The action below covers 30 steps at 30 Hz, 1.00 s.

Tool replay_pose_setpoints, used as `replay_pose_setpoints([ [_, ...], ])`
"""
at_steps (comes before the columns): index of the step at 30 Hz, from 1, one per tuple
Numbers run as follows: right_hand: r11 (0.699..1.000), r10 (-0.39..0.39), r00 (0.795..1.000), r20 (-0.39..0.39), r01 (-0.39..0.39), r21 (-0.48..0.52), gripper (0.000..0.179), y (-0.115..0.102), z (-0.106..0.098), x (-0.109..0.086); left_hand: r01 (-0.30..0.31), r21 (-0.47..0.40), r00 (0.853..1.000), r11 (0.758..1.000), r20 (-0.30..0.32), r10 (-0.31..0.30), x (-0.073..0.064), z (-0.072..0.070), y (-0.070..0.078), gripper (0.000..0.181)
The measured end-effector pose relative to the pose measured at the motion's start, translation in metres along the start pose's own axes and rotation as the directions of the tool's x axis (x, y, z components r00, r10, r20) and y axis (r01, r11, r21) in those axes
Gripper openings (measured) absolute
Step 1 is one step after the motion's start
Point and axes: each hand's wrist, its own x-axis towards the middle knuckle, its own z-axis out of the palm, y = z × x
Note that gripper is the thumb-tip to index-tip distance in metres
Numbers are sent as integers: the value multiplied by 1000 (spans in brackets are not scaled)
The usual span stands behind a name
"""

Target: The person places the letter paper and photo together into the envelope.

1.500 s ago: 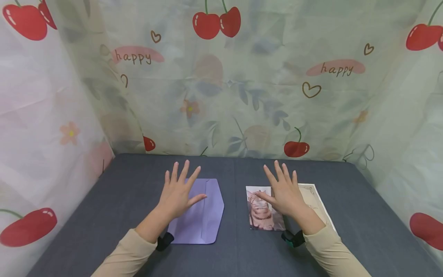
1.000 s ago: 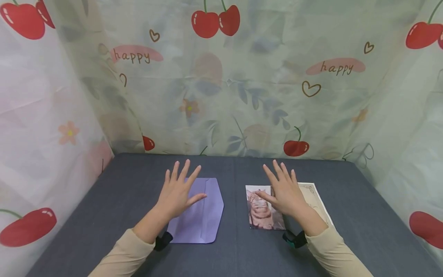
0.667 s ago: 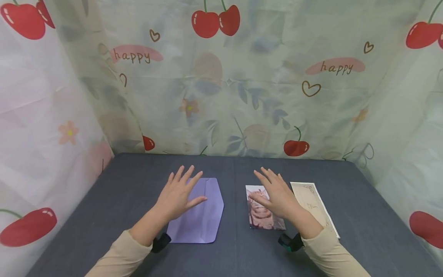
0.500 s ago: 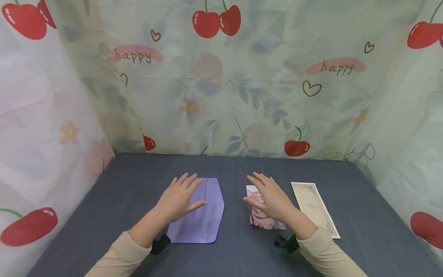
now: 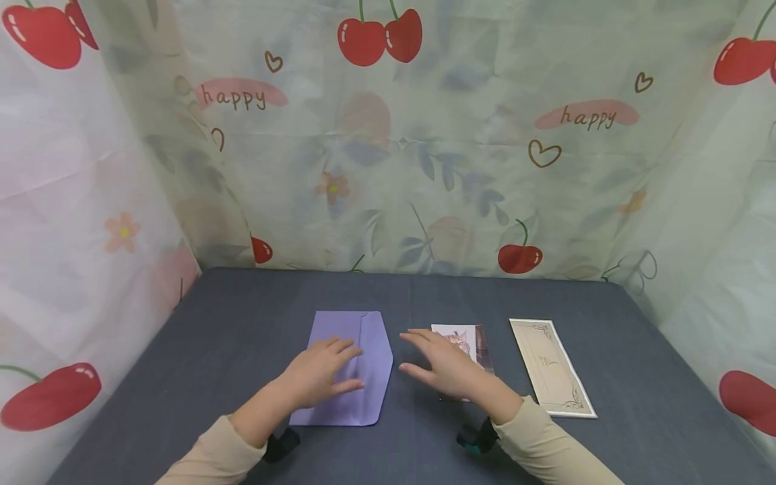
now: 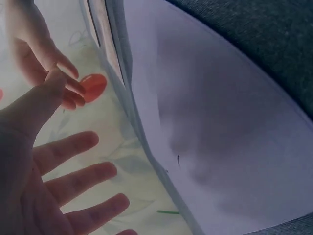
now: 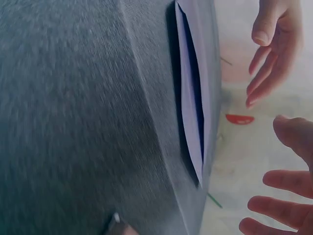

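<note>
The purple envelope (image 5: pixel 370 377) is smooth, matt paper. The dark grey table cover (image 5: pixel 418 448) is matt cloth, its surface rough and fibrous up close. The cream card (image 5: pixel 552 367) is matt printed paper; the pictured card (image 5: pixel 457 336), partly covered, is perhaps glossier. The backdrop (image 5: pixel 388 182) is thin, creased sheeting with a faint sheen, the beige sleeves (image 5: pixel 554 448) smooth, matt cloth.

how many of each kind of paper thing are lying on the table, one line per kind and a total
Purple envelope: 1
Photo, partly hidden by the right hand: 1
Cream card: 1
Total: 3
</note>
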Motion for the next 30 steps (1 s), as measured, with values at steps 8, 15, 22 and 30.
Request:
replay_pose_setpoints([
  [8, 995, -94, 995, 43, 93, 22, 50, -6, 19, 9, -144, 13, 988, 990, 63, 143, -3, 9, 0, 48],
  [15, 994, -110, 987, 121, 108, 20, 49, -11, 31, 14, -137, -35, 980, 990, 144, 140, -4, 17, 2, 51],
  [22, 990, -142, 979, 150, 137, 39, 50, -14, 38, 18, -104, -72, 973, 992, 199, 117, -6, 20, 2, 56],
  [30, 992, -128, 973, 190, 124, 35, 52, -16, 42, 19, -103, -69, 972, 992, 203, 115, -9, 23, 1, 61],
])
